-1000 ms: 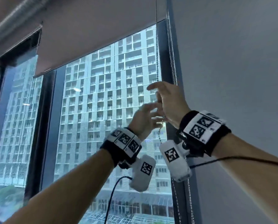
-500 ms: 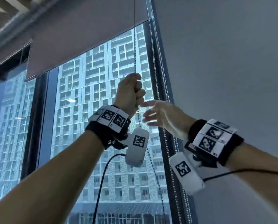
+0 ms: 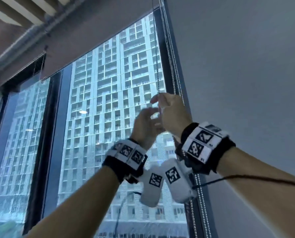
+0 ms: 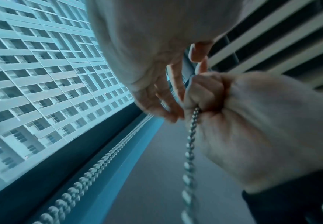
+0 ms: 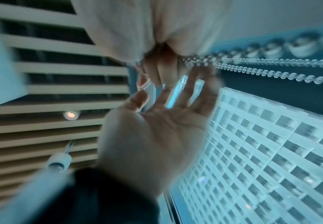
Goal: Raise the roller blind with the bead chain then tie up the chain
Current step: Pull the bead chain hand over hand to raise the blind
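The grey roller blind (image 3: 98,26) covers only the top of the window. One strand of the bead chain (image 3: 156,57) hangs from above into my right hand (image 3: 171,112), which grips it in a fist. The left wrist view shows that fist (image 4: 239,128) with the chain (image 4: 190,144) running out below it. My left hand (image 3: 146,123) sits just below and left of the right one, its fingers (image 4: 157,97) loose and holding nothing. Its bare palm (image 5: 157,128) faces the right wrist camera, beside the chain (image 5: 204,59).
Two more bead chain strands (image 3: 171,57) run down the dark window frame (image 3: 162,48) at the right. A plain grey wall (image 3: 246,66) stands right of it. Ceiling slats (image 3: 14,11) and a pipe (image 3: 31,33) are overhead. A spot lamp (image 5: 70,115) shows in the ceiling.
Half a second ago my left hand gripped the chain up high and my right was open. Now the right hand grips it higher, the left has let go and dropped. The view tilted up.
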### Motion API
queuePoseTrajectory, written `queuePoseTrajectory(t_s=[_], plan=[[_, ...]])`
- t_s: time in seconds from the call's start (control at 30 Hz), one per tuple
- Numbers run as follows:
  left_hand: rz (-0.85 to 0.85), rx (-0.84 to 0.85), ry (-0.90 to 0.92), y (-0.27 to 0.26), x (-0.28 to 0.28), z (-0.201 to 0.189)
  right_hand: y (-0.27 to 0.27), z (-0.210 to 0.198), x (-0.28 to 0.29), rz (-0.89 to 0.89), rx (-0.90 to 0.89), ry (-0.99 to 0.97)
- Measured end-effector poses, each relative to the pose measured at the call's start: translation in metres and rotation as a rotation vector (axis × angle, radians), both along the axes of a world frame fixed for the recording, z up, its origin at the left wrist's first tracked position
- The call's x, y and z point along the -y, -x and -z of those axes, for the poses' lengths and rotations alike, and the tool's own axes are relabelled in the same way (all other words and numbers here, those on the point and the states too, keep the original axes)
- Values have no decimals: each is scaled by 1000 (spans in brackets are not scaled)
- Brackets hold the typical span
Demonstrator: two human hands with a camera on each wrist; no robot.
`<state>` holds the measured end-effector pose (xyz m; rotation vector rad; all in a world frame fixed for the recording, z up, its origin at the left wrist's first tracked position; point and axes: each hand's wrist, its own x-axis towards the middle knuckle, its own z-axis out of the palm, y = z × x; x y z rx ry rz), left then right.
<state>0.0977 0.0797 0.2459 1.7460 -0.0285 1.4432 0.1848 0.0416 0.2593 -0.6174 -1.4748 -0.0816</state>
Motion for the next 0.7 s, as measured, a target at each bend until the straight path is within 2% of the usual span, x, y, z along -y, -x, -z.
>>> queuePoseTrajectory(t_s=[0.13,0.27,0.37,0.47,0.57,0.63,0.7], plan=[[22,-63,-102,6,20,-41,-7,21,-5,-57,126,-45],[55,-32,-105,6,36,-70,-22,31,17,-163,309,33],[79,-35,-43,4,33,-68,-36,55,20,-177,466,132],[-88,-91,-141,-4,21,-36,-56,79,8,-288,564,360],[-114,-112,-188,-9,10,0,-69,67,0,-459,387,478],[-96,-118,-181,-9,5,13,-75,41,-2,-519,218,437],[-93,-123,-160,-11,5,21,-71,8,3,-661,46,390]])
